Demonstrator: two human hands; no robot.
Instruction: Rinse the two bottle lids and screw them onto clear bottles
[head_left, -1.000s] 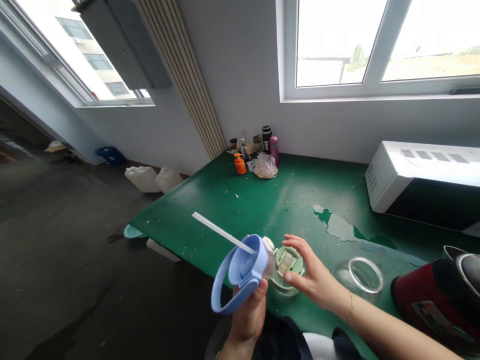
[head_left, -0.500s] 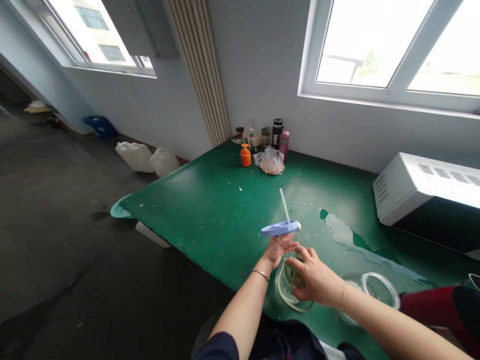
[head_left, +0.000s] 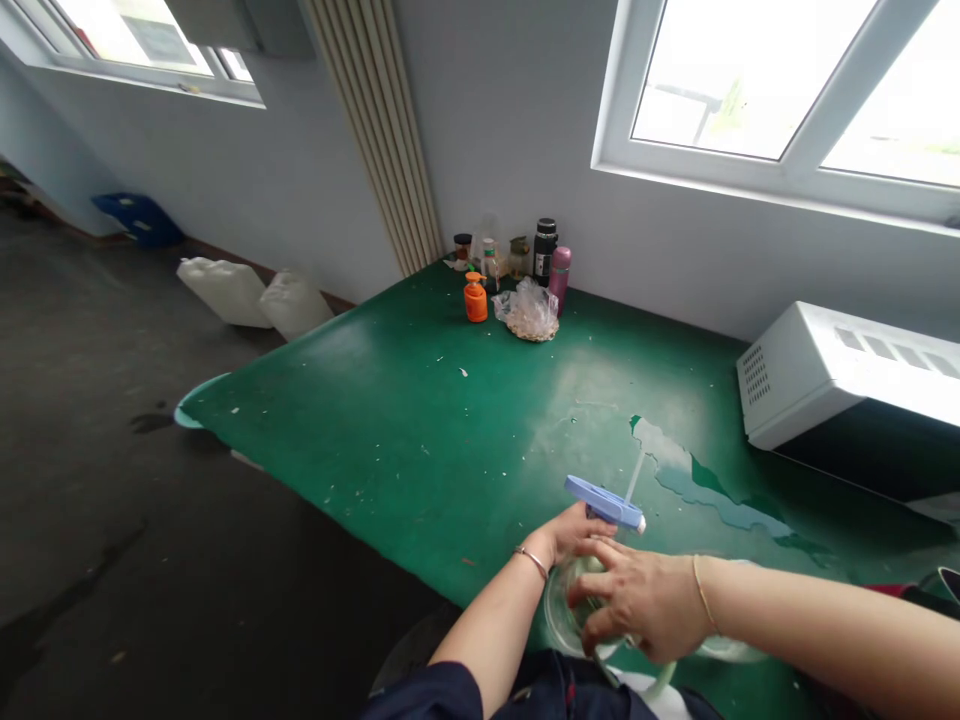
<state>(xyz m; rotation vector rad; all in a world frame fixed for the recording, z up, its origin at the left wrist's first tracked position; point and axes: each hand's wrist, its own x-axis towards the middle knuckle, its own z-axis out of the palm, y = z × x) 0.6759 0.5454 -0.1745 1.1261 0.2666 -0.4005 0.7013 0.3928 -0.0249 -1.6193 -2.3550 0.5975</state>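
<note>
My left hand [head_left: 571,527] holds a pale blue bottle lid [head_left: 604,501] by its underside, just above the table near the front edge. A white straw [head_left: 634,475] sticks up and back from the lid. My right hand [head_left: 637,605] is curled over a clear glass jar [head_left: 562,620] with a green cap, which sits right below the blue lid. Most of the jar is hidden under my fingers. A bracelet shows on each wrist.
The green table [head_left: 420,420] has peeled patches [head_left: 675,470] at the right. An orange bottle [head_left: 475,298], a plastic bag [head_left: 528,312], a pink flask [head_left: 559,276] and small jars stand at the back wall. A white appliance [head_left: 847,385] sits at the right. White jugs [head_left: 225,290] lie on the floor.
The blue lid with its straw has swung from upright in front of me to flat and low over the jar. My right hand has closed further over the jar.
</note>
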